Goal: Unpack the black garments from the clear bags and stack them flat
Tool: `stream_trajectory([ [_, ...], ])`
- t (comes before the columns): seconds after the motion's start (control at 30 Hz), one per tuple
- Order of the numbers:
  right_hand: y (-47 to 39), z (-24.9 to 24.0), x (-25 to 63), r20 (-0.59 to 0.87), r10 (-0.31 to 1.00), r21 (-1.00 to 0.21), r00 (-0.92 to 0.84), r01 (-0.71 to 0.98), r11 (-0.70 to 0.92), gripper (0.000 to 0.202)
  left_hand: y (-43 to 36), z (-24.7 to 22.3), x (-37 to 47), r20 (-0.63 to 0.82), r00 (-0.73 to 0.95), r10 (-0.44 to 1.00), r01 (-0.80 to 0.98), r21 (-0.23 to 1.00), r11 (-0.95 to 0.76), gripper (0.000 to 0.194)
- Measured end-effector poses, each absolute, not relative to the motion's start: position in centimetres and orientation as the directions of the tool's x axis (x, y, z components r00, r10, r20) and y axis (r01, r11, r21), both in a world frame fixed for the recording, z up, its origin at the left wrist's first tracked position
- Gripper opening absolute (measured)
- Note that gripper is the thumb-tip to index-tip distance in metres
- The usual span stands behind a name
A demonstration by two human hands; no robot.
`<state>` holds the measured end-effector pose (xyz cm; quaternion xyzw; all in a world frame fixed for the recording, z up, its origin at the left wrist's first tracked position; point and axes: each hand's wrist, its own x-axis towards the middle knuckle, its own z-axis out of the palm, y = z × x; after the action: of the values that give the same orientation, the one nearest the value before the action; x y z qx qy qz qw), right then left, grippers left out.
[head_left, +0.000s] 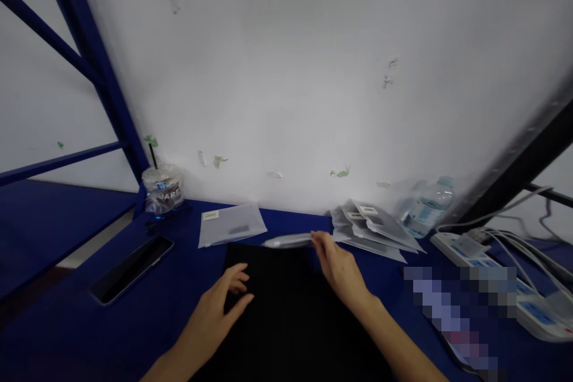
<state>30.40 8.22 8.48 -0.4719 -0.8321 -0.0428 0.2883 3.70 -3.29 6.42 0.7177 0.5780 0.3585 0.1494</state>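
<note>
currently, in my head view, i see the right hand (339, 267) pinching a pale pouch (289, 241) edge-on at the far end of the black mat (290, 316). the left hand (219, 304), loosely spread, reaches the mat's left side. another pouch (231, 224) lies far left.

A pale grey-white wall (286, 71) fills the background, marked by small scuffs and torn green scraps (340, 173) low down. Soft light is brightest across its middle and dims toward the edges. A deep blue tabletop (111, 340) meets its foot. On the left stands a blue metal frame (101, 80) with a slanting brace and a lower crossbar (62, 162); beyond it lies another blue surface (58, 221). On the right, a dark post (519, 161) leans diagonally across the view.
</note>
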Motion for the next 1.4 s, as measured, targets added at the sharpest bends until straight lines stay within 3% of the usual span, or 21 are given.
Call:
stream_trajectory([
  [0.07, 5.9, 8.1, 30.2, 0.515, 0.736, -0.270, -0.440, 0.732, 0.626, 0.028, -2.9, 7.1, 4.8, 0.357, 0.037, 0.933, 0.645, 0.705, -0.296, 0.040],
  [0.2, 2.7, 7.8, 30.2, 0.513, 0.726, -0.374, -0.458, 0.643, 0.669, 0.024, -2.5, 7.7, 6.0, 0.406, 0.072, 0.911, 0.637, 0.684, -0.355, 0.015],
  [0.33, 1.0, 9.2, 28.1, 0.608, 0.610, -0.223, -0.507, 0.629, 0.745, 0.023, -2.7, 7.5, 6.2, 0.462, 0.111, 0.880, 0.639, 0.645, -0.419, 0.016],
  [0.6, 0.9, 9.2, 26.4, 0.583, 0.437, -0.010, -0.685, 0.532, 0.847, 0.025, -3.2, 7.8, 5.9, 0.524, 0.242, 0.817, 0.654, 0.534, -0.536, 0.021],
  [0.67, 1.7, 8.7, 28.8, 0.593, 0.455, -0.010, -0.664, 0.559, 0.829, 0.027, -3.2, 7.8, 5.5, 0.543, 0.227, 0.809, 0.655, 0.530, -0.539, 0.020],
  [0.9, 3.7, 8.0, 35.6, 0.604, 0.644, -0.179, -0.469, 0.708, 0.683, 0.026, -2.8, 7.5, 4.6, 0.521, 0.179, 0.835, 0.654, 0.570, -0.496, 0.017],
  [1.17, 3.6, 7.7, 35.3, 0.616, 0.675, -0.142, -0.406, 0.786, 0.602, 0.025, -2.9, 7.5, 4.8, 0.512, 0.174, 0.841, 0.647, 0.585, -0.490, 0.015],
  [1.3, 3.3, 8.2, 34.9, 0.637, 0.691, -0.189, -0.341, 0.800, 0.569, 0.025, -2.8, 7.5, 4.8, 0.507, 0.154, 0.848, 0.661, 0.585, -0.469, 0.016],
  [1.4, 2.5, 9.2, 33.6, 0.654, 0.652, -0.212, -0.385, 0.734, 0.646, 0.027, -2.7, 7.7, 5.0, 0.518, 0.139, 0.844, 0.671, 0.578, -0.465, 0.017],
])
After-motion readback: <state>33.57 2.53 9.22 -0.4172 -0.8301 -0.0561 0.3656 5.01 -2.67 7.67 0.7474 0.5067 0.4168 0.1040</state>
